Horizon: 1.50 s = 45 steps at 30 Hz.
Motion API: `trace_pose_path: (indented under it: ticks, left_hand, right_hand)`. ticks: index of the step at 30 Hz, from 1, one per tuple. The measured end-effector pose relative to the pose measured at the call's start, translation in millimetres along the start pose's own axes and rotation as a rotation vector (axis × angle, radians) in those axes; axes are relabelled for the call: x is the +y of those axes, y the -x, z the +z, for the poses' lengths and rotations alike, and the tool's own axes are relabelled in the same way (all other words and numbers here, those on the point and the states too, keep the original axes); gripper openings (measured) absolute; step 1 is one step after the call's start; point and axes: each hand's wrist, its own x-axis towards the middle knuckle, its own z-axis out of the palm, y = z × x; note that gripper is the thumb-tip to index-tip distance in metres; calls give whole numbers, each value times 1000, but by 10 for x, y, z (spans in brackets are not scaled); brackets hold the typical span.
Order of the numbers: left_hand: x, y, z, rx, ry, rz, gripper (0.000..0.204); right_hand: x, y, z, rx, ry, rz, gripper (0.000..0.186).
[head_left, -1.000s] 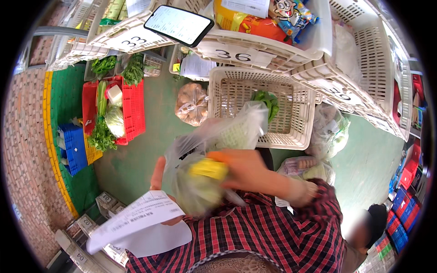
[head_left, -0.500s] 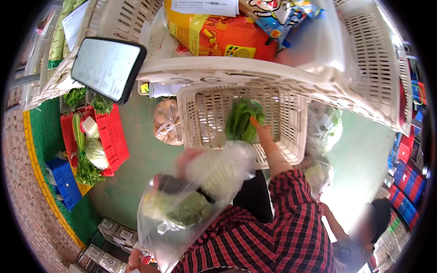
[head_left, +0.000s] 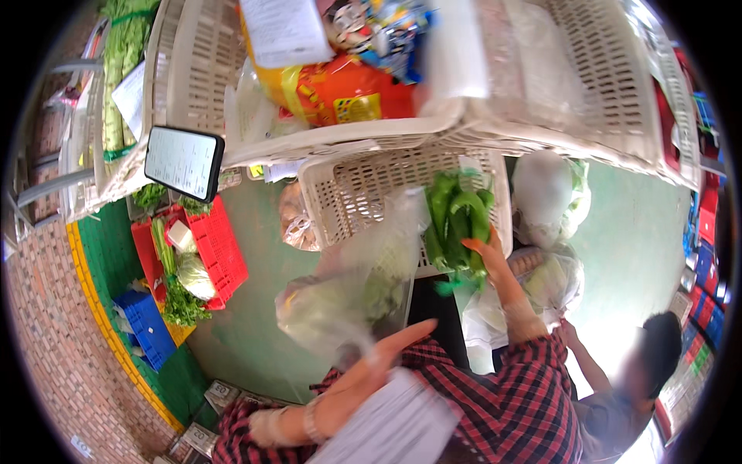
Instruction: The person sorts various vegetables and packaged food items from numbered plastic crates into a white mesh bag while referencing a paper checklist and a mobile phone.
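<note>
My right hand (head_left: 491,251) grips a bunch of long green peppers (head_left: 457,224), lifted over the right side of a white slatted basket (head_left: 348,189). A green tie shows at the bunch's lower end. My left hand (head_left: 371,367) is nearer my body, index finger stretched out. From it hangs a blurred clear plastic bag (head_left: 325,309) with leafy greens and pale vegetables inside; the bag's gathered neck appears to be in its grasp. White paper sheets (head_left: 398,425) lie against this hand and wrist; whether it also holds them I cannot tell.
Above the basket, larger white crates (head_left: 371,135) hold snack packets (head_left: 355,89). A phone (head_left: 184,162) sits at their left edge. Bagged vegetables (head_left: 553,282) stand right of the basket; a person (head_left: 630,387) is beyond. Red (head_left: 220,247) and blue (head_left: 147,325) crates lie left.
My right hand has raised the peppers out of the basket and rightward. The left hand has come inward from the lower left, and the bag has swung. The view has shifted.
</note>
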Motion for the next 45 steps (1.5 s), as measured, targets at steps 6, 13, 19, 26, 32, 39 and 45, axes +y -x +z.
trace_pose_path:
  ticks: [6,13,19,26,32,39,45]
  left_hand:
    - [104,-538,249,-520,303,76,60]
    - [-785,-1362,-1032,-498,843,168,53]
    - [-762,-1845,-1160,-231,830,239,47]
    - [-929,-1928,-1585,-240,638,95,44]
    - [-857,-2056,-1620,-38,764,171,32]
    - [-804,-2157,-1584,503,390,508,14]
    - [-758,-2029,-1392,638,71,529,11]
  right_hand:
    - [-816,1397,-646,164,-62,-143,72]
    - [-1366,1387,-339,2,275,-377,74]
    - [-1160,68,277,-462,1471,-766,76]
    - [-870,-1010,1653,-748,1859,-318,62]
    - [-614,-1647,1741,-559,2047,-303,54]
    - [-1005,-399,1451,-570,680,-251,46]
    - [-1010,187,1158,-415,640,-52,37]
